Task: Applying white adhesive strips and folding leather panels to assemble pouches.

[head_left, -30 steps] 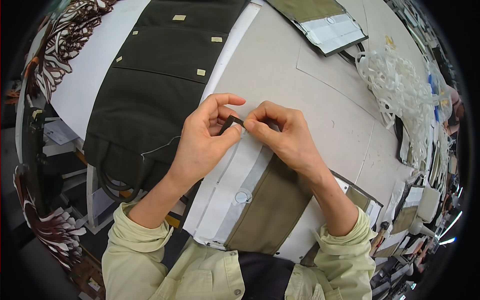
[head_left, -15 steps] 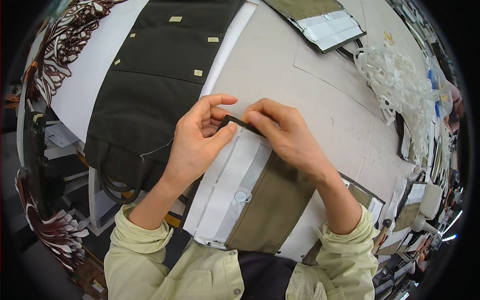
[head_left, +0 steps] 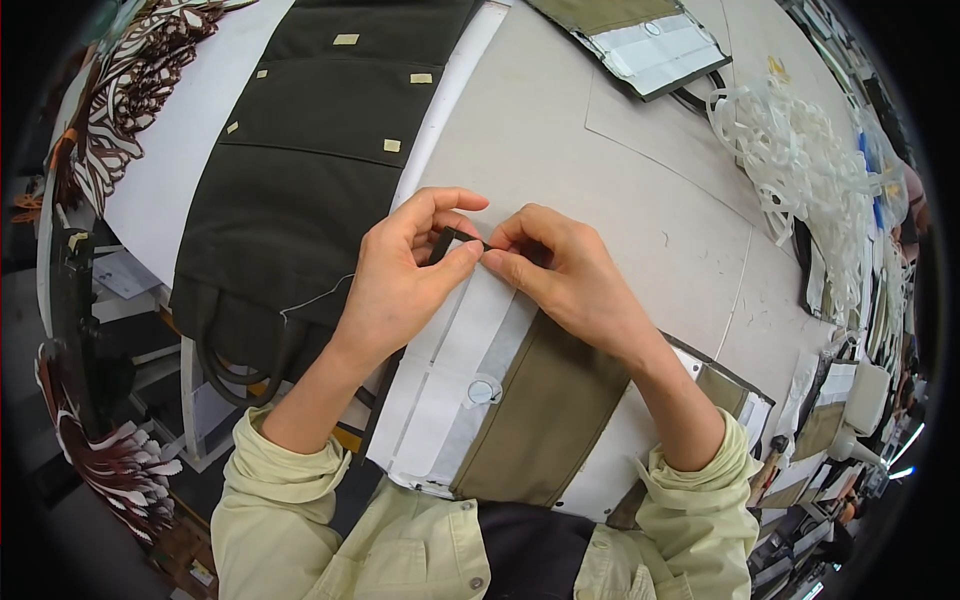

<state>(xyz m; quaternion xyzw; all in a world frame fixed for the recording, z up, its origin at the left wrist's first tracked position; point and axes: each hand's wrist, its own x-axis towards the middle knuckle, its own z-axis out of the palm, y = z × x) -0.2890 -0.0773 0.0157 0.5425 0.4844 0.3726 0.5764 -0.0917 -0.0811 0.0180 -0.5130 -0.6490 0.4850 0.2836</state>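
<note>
A bag panel (head_left: 553, 410) of olive fabric, with white backing strips and a dark folded edge, lies in front of me and reaches toward my body. A small round disc (head_left: 482, 391) shows on its white part. At the panel's far end, my left hand (head_left: 390, 285) pinches the dark edging (head_left: 452, 237) between thumb and fingers near the corner. Just to its right, my right hand (head_left: 580, 275) pinches the same edging with thumb and forefinger. The thumbs nearly meet, and the fingertips behind the edge are partly hidden.
A dark bag body (head_left: 300, 190) with handles and small yellowish tabs lies at the left. Another olive-and-white panel (head_left: 660, 55) is at the far side. A tangle of white strips (head_left: 790, 150) heaps at the right. More panels (head_left: 735, 392) lie beyond my right forearm.
My right hand has slid slightly left and down along the edging, bringing its thumb close to my left thumb. My left hand has shifted slightly right.
</note>
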